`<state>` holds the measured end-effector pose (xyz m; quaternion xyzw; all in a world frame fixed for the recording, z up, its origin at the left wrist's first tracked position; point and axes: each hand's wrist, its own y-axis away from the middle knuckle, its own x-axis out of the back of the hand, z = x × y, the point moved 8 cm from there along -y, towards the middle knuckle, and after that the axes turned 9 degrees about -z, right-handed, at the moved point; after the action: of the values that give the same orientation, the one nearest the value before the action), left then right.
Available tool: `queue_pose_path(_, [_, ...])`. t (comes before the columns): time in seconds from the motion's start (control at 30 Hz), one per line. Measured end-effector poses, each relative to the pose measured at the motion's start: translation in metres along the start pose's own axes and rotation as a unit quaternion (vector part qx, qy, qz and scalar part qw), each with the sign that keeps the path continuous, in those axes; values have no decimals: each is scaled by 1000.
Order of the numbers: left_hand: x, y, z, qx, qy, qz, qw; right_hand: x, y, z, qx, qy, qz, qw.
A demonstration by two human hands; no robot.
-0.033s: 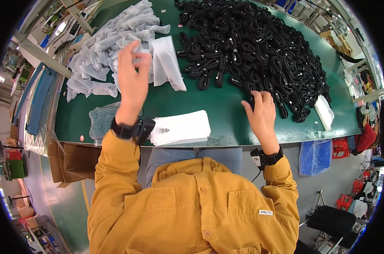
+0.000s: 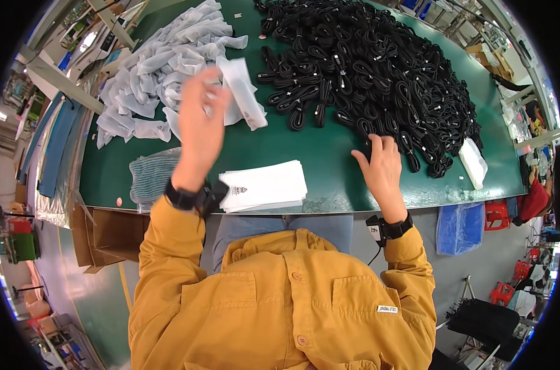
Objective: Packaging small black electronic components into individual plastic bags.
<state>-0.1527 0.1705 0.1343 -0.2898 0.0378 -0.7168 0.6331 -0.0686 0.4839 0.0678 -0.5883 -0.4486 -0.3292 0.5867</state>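
On the left, my left hand [image 2: 205, 123] hangs over the edge of a heap of frosted white pouches [image 2: 150, 68]; motion blurs its fingers, which look apart. Just right of those fingertips, a filled white pouch [image 2: 243, 95] leans at a slant, seemingly free of the hand. My right hand [image 2: 382, 163] is at the near edge of a big pile of coiled black cables [image 2: 378, 74]. Its thumb is spread from the bent fingers, with a black cable bundle at the fingertips. A stack of flat white pouches [image 2: 264, 185] lies between my hands at the table's front edge.
A folded blue-grey ribbed cloth [image 2: 152, 176] lies left of the stack on the green table [image 2: 304, 151]. At the right stands a white packet [image 2: 473, 163] near the cables. Below the table are a cardboard box [image 2: 116, 234] and a blue plastic bin [image 2: 460, 228].
My left hand has come slightly nearer and to the right. The pouch beside it has turned and shows a narrower side. My right hand has hardly moved.
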Motion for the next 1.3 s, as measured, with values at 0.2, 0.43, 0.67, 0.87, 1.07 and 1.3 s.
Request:
queue_pose_path(0.2, [-107, 95, -10, -61, -73, -232, 968, -28, 13, 20, -50, -46, -14, 998])
queue_pose_path(0.43, [-127, 112, -22, -60, -183, -224, 956, -33, 36, 12, -152, -354, -84, 919])
queue_pose_path(0.67, [-116, 111, -41, 53, -51, -211, 975, -2, 36, -64, 53, -386, -56, 919])
queue_pose_path(0.87, [-114, 115, -56, 194, 97, -199, 956, -4, 42, -80, 94, -285, -125, 946])
queue_pose_path(1.07, [-109, 112, -58, 178, 138, -187, 956, -2, 42, -86, 152, -222, -115, 956])
queue_pose_path(1.3, [-106, 106, -4, -39, 36, -239, 970, -31, 39, -76, 95, -451, -211, 862])
